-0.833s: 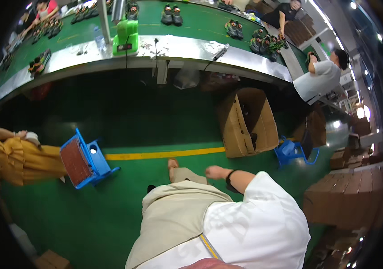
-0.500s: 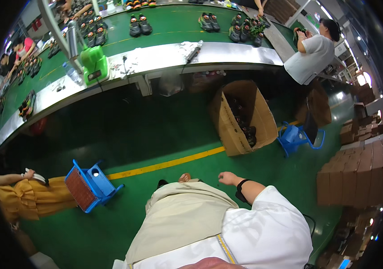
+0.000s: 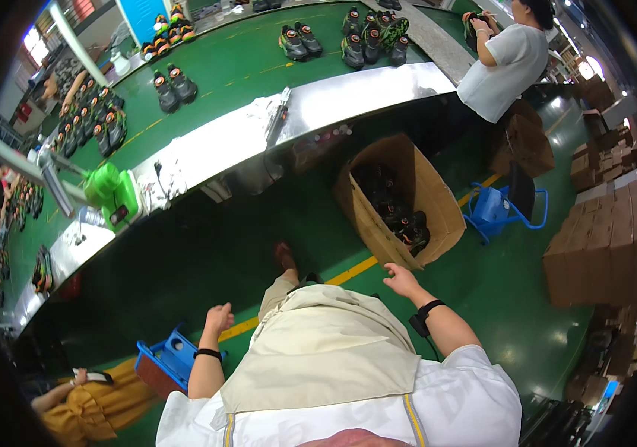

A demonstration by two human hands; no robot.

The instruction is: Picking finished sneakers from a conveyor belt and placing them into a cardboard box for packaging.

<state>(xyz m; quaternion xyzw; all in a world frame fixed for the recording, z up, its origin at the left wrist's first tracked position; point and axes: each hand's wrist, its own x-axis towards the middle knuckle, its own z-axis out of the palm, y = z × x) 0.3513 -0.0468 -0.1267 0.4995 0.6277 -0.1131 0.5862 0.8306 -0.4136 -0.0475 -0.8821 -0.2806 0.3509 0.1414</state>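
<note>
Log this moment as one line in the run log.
left hand: no object visible, near blue-framed chair | right hand: no object visible, near open brown cardboard box | box: dark shoes inside

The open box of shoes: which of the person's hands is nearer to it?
Right. The right hand is just below the box in the picture; the left hand is farther off, down and to the left.

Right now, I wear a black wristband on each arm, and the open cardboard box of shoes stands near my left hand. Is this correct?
Not quite: the head view shows the open cardboard box of shoes near your right hand, not your left hand. The two black wristbands are correct.
</note>
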